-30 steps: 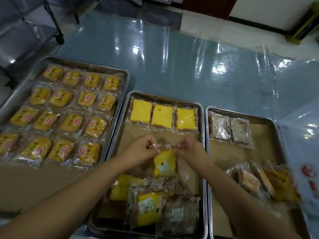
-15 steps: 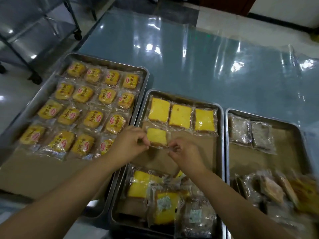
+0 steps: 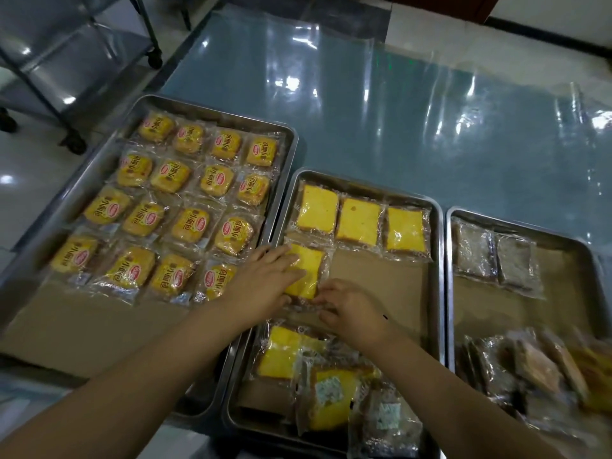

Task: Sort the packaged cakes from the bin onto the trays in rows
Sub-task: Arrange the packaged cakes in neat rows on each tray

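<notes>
Working over a glossy blue-grey, film-covered tabletop [image 3: 364, 127] bearing three rectangular steel trays side by side: a left tray [image 3: 76, 193] packed with rows of round yellow labelled buns [image 3: 185, 207], a middle tray [image 3: 439, 276] lined with brown paper, and a right tray [image 3: 452, 309] with two grey-brown wrapped slices [image 3: 496, 256] at its far end. Drawing from a loose heap of unsorted packets [image 3: 331, 385] at the near end of the middle tray, with a second heap [image 3: 536, 366], blurred, lying near on the right tray. Beginning a second row beneath the far row of three square yellow cakes [image 3: 359, 226]. A second ago holding a clear-wrapped square yellow cake [image 3: 309, 270] up by its film edges above the heap; half a second ago lowering it toward the paper; now laying it flat at the left end of the middle tray, just below the first cake of the far row. Pressing it down with the left hand [image 3: 261, 283], fingers straight and spread over its left half. Working at its near seam with the right hand [image 3: 347, 313], fingers curled and seemingly pinching the film, the exact grip too blurred to confirm. Judging by this, finishing one placement: the fourth yellow cake going in, room for two more waiting to its right, and plenty lying unsorted in both heaps.
</notes>
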### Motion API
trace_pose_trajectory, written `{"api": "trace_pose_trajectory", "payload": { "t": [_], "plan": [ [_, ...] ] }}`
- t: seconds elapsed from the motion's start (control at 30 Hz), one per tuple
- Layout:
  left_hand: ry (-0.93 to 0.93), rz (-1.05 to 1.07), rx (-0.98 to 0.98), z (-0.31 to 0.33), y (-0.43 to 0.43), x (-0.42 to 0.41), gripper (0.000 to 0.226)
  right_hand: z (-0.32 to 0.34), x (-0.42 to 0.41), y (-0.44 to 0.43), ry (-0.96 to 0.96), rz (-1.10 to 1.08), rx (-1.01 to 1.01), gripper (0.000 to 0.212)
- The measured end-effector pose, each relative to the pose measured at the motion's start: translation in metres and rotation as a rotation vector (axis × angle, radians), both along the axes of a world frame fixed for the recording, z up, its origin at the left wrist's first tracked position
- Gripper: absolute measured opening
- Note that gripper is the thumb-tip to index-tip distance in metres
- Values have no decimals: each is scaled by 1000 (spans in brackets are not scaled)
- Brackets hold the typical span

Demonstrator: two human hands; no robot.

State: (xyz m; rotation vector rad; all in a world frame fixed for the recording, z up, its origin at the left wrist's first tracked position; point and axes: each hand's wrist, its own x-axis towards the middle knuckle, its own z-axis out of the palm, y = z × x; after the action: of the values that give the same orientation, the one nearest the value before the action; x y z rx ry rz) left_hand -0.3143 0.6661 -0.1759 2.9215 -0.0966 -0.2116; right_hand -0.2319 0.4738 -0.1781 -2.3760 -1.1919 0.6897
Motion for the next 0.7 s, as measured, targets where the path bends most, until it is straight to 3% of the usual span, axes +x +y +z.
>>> {"api": "trace_pose_trajectory", "payload": {
  "t": [0.1,0.2,0.3,0.43,0.53,0.7],
  "plan": [
    [108,-57,130,-7,1,2,71,5,1,-5,22,22,-36,31],
    [141,-60,142,-9,0,-1,73,13,1,-14,20,-46,-54,32],
    [91,-22,28,-4,-2,-5,63,19,-4,-26,48,-156,-77,25],
    [-79,-10,-95,5,-11,-19,34,23,-22,-41,55,-200,-79,18],
    [27,-79,-25,2,-17,-33,37,28,-38,-46,28,-159,-67,17],
    [88,-129,26,-5,-21,-44,45,31,-57,-49,156,-232,-84,25]
  ]
}}
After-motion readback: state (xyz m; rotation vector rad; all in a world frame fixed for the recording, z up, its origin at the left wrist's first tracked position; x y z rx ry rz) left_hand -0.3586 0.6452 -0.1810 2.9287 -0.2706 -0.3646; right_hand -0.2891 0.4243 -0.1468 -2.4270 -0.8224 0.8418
